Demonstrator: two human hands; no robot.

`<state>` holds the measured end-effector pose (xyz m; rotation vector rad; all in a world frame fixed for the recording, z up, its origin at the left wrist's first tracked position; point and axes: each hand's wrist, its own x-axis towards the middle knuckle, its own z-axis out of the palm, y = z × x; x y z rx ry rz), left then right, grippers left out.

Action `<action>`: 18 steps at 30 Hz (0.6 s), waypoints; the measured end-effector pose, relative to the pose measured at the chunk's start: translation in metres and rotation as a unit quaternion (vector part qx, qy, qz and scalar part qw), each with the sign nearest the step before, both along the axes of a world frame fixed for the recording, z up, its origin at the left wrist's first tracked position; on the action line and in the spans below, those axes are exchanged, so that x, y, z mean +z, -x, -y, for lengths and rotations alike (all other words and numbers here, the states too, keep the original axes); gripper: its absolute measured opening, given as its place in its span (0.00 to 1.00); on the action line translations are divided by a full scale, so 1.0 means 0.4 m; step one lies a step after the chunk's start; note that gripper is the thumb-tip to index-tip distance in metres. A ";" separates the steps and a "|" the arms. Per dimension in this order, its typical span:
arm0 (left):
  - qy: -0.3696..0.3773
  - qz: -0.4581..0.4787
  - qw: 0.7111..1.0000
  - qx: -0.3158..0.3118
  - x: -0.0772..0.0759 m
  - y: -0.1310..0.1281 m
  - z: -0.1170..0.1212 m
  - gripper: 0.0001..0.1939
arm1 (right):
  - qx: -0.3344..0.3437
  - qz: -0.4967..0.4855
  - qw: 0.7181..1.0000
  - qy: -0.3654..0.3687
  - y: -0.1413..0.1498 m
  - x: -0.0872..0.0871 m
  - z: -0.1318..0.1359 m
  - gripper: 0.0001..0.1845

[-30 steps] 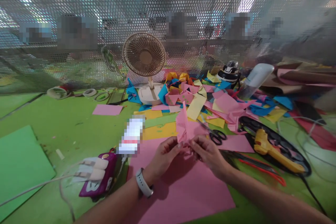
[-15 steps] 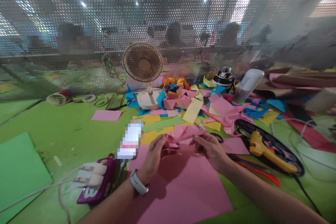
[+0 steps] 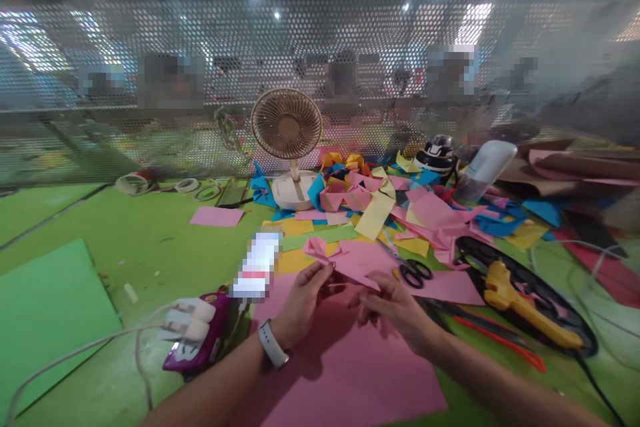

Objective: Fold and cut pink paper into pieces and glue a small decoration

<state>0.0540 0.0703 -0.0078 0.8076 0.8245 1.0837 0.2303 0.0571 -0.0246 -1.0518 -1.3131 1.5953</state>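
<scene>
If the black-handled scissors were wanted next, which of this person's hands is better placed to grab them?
Probably the right hand: the scissors lie just beyond it, on its own side. The left hand is farther away and seems to be pinching the folded pink paper.

Paper (image 3: 361, 260) over sheet (image 3: 360, 377); scissors (image 3: 405, 264) right, seemingly phone (image 3: 257, 265) left, fan (image 3: 288, 125) behind.

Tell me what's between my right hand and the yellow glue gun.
In the head view, a pink paper sheet, a black-and-orange tool and the black tray's rim lie between your right hand and the yellow glue gun.
</scene>
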 end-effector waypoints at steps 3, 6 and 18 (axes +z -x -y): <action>0.006 -0.014 1.000 -0.007 0.005 0.012 -0.009 0.12 | -0.059 0.092 0.983 -0.144 -0.026 0.001 -0.025 0.17; 0.007 -0.022 0.999 -0.031 0.007 0.019 -0.013 0.12 | -0.090 0.187 0.920 -0.331 -0.052 0.012 -0.043 0.21; 0.017 -0.079 0.992 -0.092 0.005 0.013 -0.006 0.18 | 0.038 0.324 0.759 -0.564 -0.065 0.013 -0.035 0.18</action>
